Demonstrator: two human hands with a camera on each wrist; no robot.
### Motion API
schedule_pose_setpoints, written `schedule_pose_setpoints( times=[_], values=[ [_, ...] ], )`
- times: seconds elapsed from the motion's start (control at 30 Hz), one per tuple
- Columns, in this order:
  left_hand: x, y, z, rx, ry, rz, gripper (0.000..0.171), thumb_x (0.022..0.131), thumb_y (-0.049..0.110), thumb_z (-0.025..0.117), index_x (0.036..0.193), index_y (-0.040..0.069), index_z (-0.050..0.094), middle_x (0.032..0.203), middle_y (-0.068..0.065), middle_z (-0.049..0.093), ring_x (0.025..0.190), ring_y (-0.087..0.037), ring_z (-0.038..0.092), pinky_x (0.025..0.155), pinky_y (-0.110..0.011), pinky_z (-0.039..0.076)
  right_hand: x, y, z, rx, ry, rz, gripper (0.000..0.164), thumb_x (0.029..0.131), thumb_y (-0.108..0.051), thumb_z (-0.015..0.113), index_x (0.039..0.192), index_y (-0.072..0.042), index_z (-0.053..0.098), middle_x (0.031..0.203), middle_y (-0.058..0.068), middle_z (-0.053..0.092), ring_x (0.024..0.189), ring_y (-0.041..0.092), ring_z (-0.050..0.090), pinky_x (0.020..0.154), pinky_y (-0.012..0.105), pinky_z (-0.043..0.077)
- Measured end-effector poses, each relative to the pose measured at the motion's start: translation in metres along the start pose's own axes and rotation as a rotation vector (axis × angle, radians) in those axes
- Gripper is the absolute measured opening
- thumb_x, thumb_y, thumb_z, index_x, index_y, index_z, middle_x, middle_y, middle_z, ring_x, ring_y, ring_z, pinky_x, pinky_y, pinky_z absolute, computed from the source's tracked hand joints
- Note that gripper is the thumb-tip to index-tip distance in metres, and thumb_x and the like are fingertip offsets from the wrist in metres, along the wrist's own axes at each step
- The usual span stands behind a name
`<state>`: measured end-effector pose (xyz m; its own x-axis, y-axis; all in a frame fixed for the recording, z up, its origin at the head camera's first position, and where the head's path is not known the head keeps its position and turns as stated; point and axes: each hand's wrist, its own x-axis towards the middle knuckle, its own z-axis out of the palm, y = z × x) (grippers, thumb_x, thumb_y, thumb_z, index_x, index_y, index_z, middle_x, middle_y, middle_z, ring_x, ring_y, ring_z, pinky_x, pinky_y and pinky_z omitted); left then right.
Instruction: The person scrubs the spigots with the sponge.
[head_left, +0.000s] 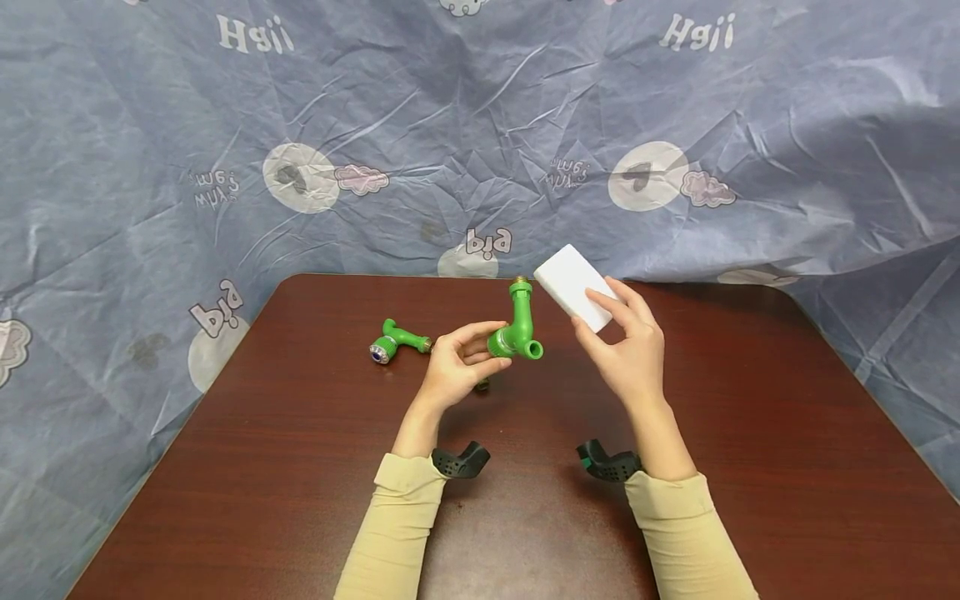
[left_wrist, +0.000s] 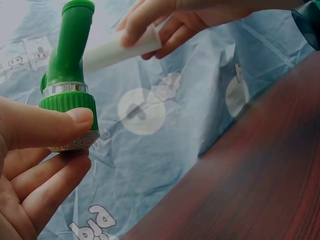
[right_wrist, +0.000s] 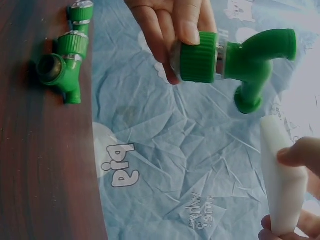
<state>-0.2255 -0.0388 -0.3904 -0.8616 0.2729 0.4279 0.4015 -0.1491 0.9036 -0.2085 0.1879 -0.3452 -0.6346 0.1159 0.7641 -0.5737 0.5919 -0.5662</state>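
Glossy plastic tap (head_left: 520,327), matt block (head_left: 567,282)

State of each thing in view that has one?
Green plastic faucet with brass thread, raised off the brown table
Left grip, holding that faucet's knob
White rectangular block, raised, tilted
Right grip, pinching the block
Second green faucet, lying on the table
Third green faucet, on the table, mostly hidden in head view
Blue-grey printed cloth, wrinkled
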Motion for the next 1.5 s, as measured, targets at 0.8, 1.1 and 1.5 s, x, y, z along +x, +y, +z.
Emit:
schedule_pose_setpoints(
  times=[0.8, 1.1, 1.5],
  values=[
    [-0.003, 0.018, 0.001, -0.028, 0.003, -0.001, 0.048, 0.073, -0.019, 0.068, 0.119, -0.014, 0.056, 0.109, -0.030, 0.061, 0.087, -0.020, 0.067, 0.076, -0.038, 0.055, 0.002, -0.005, -0.003, 0.128, -0.004, -0.029, 0.035, 0.068, 0.007, 0.076, 0.102, 0.002, 0.070, 0.119, 0.020, 0.060, 0.110, 0.033, 0.055, 0.088, 0.018, 0.040],
    [-0.001, 0.004, -0.003, -0.054, 0.006, 0.015, 0.048, 0.074, -0.015, 0.071, 0.120, -0.008, 0.058, 0.110, -0.024, 0.062, 0.088, -0.024, 0.068, 0.074, -0.039, 0.056, -0.001, -0.007, 0.004, 0.122, -0.142, -0.143, 0.038, 0.067, 0.004, 0.078, 0.102, -0.004, 0.071, 0.120, 0.016, 0.060, 0.109, 0.029, 0.057, 0.090, 0.022, 0.042],
    [-0.003, 0.017, -0.001, -0.054, 0.018, 0.021, 0.048, 0.073, -0.019, 0.068, 0.119, -0.013, 0.056, 0.108, -0.026, 0.062, 0.086, -0.020, 0.067, 0.074, -0.038, 0.056, 0.001, -0.006, -0.002, 0.130, -0.077, 0.048, 0.034, 0.072, 0.003, 0.076, 0.105, -0.002, 0.070, 0.120, 0.013, 0.061, 0.108, 0.019, 0.056, 0.078, 0.013, 0.044]
  ],
)
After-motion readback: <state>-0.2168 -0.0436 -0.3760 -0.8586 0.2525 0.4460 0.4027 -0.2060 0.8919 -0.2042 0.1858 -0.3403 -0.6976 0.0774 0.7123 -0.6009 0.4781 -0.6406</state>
